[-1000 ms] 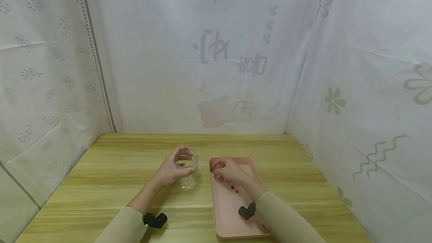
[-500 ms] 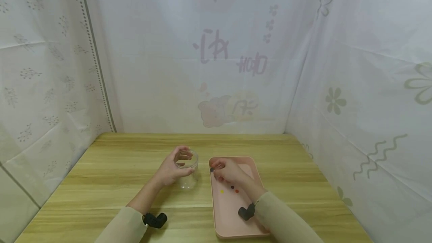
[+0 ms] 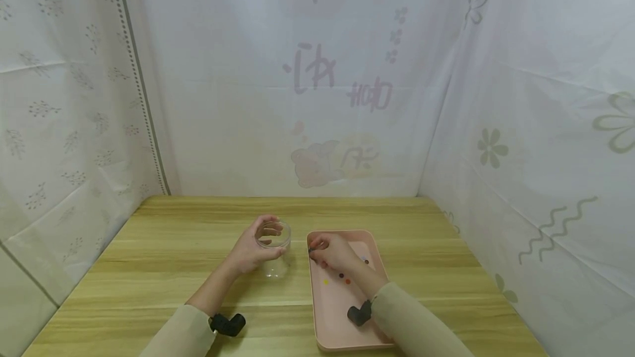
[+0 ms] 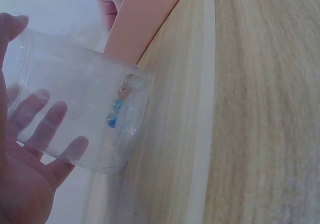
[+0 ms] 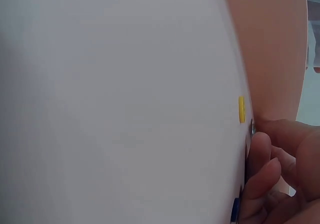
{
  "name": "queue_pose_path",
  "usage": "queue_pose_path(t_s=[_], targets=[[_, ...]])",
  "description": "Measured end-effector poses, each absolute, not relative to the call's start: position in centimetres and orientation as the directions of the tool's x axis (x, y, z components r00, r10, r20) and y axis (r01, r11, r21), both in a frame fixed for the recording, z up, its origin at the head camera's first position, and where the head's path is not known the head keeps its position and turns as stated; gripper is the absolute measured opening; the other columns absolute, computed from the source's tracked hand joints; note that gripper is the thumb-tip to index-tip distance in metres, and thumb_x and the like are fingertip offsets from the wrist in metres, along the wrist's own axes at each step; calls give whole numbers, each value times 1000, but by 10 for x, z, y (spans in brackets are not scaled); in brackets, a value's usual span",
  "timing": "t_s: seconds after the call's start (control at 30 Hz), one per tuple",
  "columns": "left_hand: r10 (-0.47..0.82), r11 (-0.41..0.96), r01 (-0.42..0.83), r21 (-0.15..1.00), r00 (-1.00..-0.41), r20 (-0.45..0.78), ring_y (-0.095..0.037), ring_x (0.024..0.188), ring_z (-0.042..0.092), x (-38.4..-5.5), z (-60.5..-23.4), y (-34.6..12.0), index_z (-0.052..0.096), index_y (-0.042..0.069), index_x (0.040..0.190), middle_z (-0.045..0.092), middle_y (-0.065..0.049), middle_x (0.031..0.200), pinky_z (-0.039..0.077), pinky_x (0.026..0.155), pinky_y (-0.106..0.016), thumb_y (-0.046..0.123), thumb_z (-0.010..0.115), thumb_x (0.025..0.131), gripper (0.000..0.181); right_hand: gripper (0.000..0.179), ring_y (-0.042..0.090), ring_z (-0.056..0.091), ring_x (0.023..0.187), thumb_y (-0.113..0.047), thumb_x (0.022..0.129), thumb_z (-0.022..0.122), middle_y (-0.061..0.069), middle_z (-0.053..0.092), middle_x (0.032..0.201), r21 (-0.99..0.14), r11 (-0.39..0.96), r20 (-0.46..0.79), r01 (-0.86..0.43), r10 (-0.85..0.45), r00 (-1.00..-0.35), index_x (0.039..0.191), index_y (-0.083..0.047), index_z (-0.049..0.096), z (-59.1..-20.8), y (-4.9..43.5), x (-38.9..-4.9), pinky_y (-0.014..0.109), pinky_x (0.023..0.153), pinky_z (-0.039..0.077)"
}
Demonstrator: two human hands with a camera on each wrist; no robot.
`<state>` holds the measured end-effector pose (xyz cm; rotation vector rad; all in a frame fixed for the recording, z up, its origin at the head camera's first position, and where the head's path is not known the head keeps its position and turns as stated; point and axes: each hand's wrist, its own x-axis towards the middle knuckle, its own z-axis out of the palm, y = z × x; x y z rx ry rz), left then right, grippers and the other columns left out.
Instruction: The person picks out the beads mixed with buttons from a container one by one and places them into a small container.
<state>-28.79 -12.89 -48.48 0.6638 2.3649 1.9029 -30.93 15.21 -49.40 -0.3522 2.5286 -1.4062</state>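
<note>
My left hand (image 3: 250, 249) holds a clear plastic jar (image 3: 275, 260) around its side near the rim. Several glass marbles (image 4: 119, 104) lie at the jar's bottom in the left wrist view. In the far left corner of the pink tray (image 3: 329, 324), my right hand (image 3: 337, 252) has its thumb and finger pinched at a small glassy marble (image 5: 253, 127), close by the tray wall. Flat round buttons lie on the tray floor: a yellow button (image 3: 325, 281), a dark blue button (image 3: 341, 276) and a red button (image 3: 348, 281).
A small dark round piece (image 3: 366, 261) lies near the tray's right wall, beside my right wrist. The wood-grain table (image 3: 188, 225) carries jar and tray side by side. Printed white curtains (image 3: 238, 98) close off the back and both sides.
My right fingertips have closed in on the marble by the tray's left wall, and the right forearm has shifted slightly left. The left hand and jar stay in place.
</note>
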Motion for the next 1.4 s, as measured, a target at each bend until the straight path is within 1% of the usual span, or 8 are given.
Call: queue_pose_path(t_s=[0.23,0.5,0.7,0.8,0.9,1.03,1.2,1.4], targets=[[344,159,309,938,-908,240,-46,140,60,-287,-484,-129,46,8,154,59,-29,151,48,117,-68,13,87,92,75,12,13,64,63,-13,101,78,4,68,82,-845,527,-91,-86,-301,-949,112,-8,75,-493,152,-308,23,55,46],[351,158,312,937,-905,242,-51,142,57,-286,-485,-129,41,0,157,61,-25,150,48,117,-67,12,86,93,80,12,14,66,65,-12,102,76,7,72,85,-854,512,-93,-92,-323,-942,113,-6,74,-490,154,-305,24,56,49],[352,157,313,937,-904,243,-50,141,57,-286,-484,-129,41,-1,157,60,-27,151,47,118,-68,11,86,93,79,14,14,65,62,-13,103,76,6,73,84,-859,506,-102,-84,-330,-939,116,-9,75,-492,157,-306,23,46,39],[353,159,313,936,-904,242,-50,141,58,-285,-483,-129,41,-1,157,59,-28,151,48,118,-67,11,86,93,80,15,14,63,62,-16,103,76,7,73,85,-862,503,-119,-67,-329,-937,117,-11,75,-492,159,-307,23,44,38],[352,161,310,937,-905,238,-50,142,57,-285,-483,-129,41,-1,157,58,-29,152,49,117,-67,11,86,93,80,17,15,62,63,-18,102,76,8,72,87,-861,506,-132,-52,-320,-938,118,-12,75,-489,160,-307,24,47,40],[350,163,304,938,-907,233,-50,141,57,-285,-482,-129,41,-1,157,58,-28,152,50,117,-66,12,86,93,80,19,16,65,66,-17,101,76,8,72,92,-858,511,-129,-52,-312,-941,119,-12,75,-486,162,-307,26,55,47],[347,169,302,938,-909,230,-47,141,58,-284,-482,-129,41,0,157,58,-28,152,49,118,-67,12,86,93,79,20,18,67,69,-14,101,72,9,72,99,-856,512,-112,-66,-309,-944,121,-12,75,-482,163,-307,27,57,49],[353,168,296,940,-909,223,-46,141,57,-284,-481,-129,41,1,158,57,-29,153,48,118,-68,13,86,94,79,21,19,69,74,-19,104,72,9,73,104,-854,514,-100,-84,-320,-942,124,-13,76,-481,169,-307,30,64,54]])
